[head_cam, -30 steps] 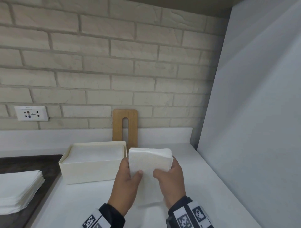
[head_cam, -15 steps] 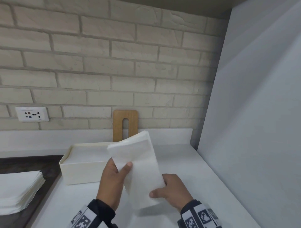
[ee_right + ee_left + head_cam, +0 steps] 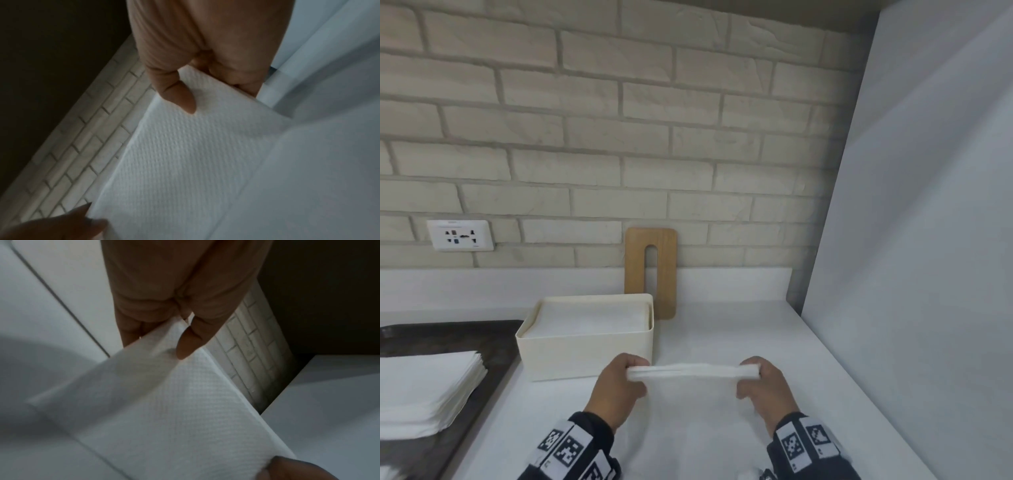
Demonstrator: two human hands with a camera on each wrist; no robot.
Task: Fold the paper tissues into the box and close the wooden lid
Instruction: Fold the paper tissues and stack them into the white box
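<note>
head: evenly bright, edges bowed | wrists: dim, perhaps motion-blurred

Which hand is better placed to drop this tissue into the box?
Left. Both hands pinch the tissue, but the left hand is right beside the box; the right hand is farther off.

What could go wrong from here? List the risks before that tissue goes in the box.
1. The left hand and right hand pinch only the ends of the tissue; its unsupported middle may sag or unfold.
2. The box already looks nearly full, so more tissues may bulge above the rim.
3. Then the wooden lid, leaning on the wall, might not seat flat.
</note>
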